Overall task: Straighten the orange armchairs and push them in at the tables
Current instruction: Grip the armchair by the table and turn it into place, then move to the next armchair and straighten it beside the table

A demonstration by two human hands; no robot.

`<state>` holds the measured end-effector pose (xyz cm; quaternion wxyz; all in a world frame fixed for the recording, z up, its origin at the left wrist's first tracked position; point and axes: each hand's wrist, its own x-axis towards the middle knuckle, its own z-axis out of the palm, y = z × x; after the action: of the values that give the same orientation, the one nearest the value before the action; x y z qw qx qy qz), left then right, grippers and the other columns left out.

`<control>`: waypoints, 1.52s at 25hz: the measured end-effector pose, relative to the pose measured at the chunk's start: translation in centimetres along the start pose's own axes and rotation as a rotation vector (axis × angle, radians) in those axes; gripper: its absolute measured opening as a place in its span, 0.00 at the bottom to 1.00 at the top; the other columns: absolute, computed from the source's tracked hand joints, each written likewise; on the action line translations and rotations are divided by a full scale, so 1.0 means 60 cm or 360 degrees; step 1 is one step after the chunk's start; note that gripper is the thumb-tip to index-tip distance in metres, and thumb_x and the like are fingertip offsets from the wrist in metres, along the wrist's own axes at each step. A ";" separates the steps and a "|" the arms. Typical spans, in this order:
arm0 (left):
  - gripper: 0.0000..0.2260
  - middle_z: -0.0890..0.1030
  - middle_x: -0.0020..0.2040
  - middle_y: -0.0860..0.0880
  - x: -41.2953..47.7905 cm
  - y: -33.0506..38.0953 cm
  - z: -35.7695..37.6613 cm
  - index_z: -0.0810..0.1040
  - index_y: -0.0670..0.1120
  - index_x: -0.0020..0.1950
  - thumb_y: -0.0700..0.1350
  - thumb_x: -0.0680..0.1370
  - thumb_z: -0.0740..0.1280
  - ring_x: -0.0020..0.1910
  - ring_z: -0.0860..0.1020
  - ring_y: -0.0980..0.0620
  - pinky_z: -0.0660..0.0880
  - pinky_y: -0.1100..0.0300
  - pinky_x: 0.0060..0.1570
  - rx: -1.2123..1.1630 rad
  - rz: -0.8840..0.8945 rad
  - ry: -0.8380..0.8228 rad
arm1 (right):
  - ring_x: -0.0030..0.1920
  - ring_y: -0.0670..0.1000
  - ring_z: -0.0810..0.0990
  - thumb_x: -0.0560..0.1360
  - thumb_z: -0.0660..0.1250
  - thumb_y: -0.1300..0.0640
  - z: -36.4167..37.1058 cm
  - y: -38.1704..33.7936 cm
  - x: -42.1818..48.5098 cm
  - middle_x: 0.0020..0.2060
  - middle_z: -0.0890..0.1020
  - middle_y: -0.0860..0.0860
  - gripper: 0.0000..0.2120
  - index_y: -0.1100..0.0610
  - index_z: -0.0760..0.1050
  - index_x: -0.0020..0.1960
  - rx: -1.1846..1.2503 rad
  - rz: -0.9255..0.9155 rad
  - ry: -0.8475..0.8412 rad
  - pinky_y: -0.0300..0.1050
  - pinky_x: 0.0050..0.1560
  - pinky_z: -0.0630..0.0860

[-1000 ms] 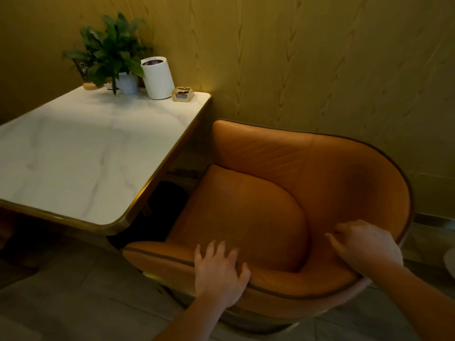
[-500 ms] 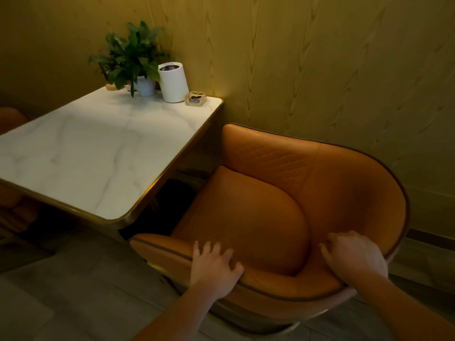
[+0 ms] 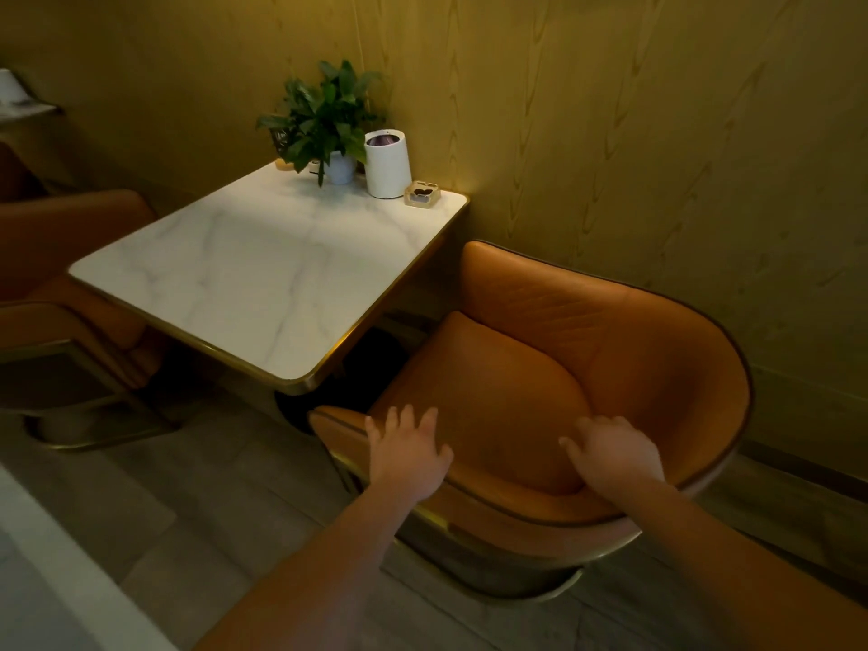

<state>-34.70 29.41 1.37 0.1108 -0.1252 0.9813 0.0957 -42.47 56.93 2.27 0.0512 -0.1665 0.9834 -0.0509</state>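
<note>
An orange armchair point(image 3: 606, 340) with a curved back stands at the right side of a white marble table point(image 3: 263, 274), close to the yellow wall. Its seat front faces the table's near right corner. My left hand point(image 3: 408, 451) lies flat on the chair's near armrest, fingers spread. My right hand point(image 3: 613, 455) grips the rim where armrest meets back, fingers curled over the inner edge. A second orange armchair point(image 3: 61, 256) sits across the table at the left, partly hidden by the tabletop.
On the table's far end stand a potted plant point(image 3: 329, 119), a white cylinder point(image 3: 386, 163) and a small ashtray point(image 3: 422, 195). The wood-grain wall point(image 3: 657, 133) runs right behind the chair. Grey floor point(image 3: 211, 486) lies in front, and a pale table edge point(image 3: 42, 556) shows at lower left.
My view has pulled back and swung left, bringing the second armchair into sight. Both hands stay on the near chair, whose front now sits closer to the table corner.
</note>
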 end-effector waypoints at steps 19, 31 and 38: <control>0.28 0.56 0.81 0.43 -0.272 -0.227 -0.272 0.53 0.55 0.79 0.60 0.81 0.55 0.80 0.50 0.41 0.49 0.32 0.75 -0.0036 -0.0248 0.0650 | 0.53 0.50 0.76 0.80 0.58 0.40 -0.205 -0.422 -0.070 0.52 0.80 0.48 0.17 0.46 0.73 0.63 0.0278 -0.0664 0.0158 0.47 0.45 0.76; 0.29 0.55 0.82 0.46 -0.371 -0.587 -0.371 0.51 0.58 0.79 0.63 0.81 0.55 0.80 0.49 0.42 0.45 0.34 0.74 -0.0039 -0.0520 0.0820 | 0.42 0.49 0.77 0.79 0.57 0.38 -0.237 -0.852 -0.074 0.40 0.78 0.45 0.15 0.46 0.74 0.52 0.0244 -0.0947 0.0201 0.47 0.40 0.78; 0.29 0.56 0.81 0.46 -0.363 -0.779 -0.406 0.50 0.59 0.78 0.65 0.80 0.54 0.80 0.50 0.41 0.44 0.33 0.74 -0.0061 -0.0752 0.0889 | 0.45 0.48 0.77 0.78 0.59 0.37 -0.223 -1.066 0.002 0.47 0.81 0.46 0.18 0.46 0.76 0.60 0.0301 -0.1166 0.0228 0.46 0.44 0.77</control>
<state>-6.38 -15.39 22.47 -0.1448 -0.3718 0.9157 0.0478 -23.56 -2.09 23.00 -0.0240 -0.4974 0.8508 -0.1678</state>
